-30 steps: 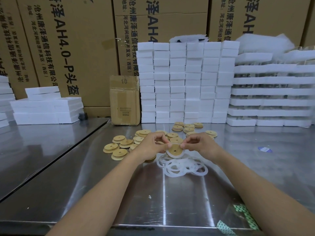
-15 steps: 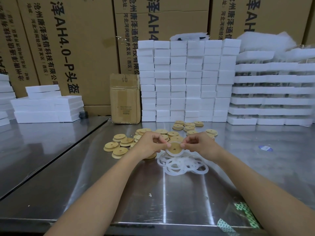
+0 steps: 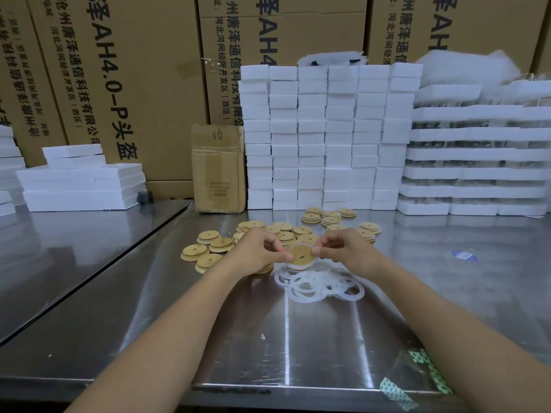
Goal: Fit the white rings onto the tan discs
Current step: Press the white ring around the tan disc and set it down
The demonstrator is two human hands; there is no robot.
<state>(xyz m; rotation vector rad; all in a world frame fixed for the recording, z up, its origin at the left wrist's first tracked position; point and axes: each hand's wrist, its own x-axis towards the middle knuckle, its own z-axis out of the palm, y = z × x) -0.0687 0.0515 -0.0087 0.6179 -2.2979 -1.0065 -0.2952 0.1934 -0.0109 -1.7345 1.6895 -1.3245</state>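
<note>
Tan disc [image 3: 300, 257] is being held just above the steel bench [image 3: 298, 338], the left hand [image 3: 256, 254] and right hand [image 3: 348, 251] both pinching its rim. A white ring [image 3: 301, 243] is sitting partly around its edge. Spare rings [image 3: 319, 283] are lying heaped just beneath, other discs [image 3: 208, 248] scattered behind.

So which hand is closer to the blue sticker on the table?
Right. The right hand sits left of the blue sticker; the left hand is farther left, beyond the tan disc.
</note>
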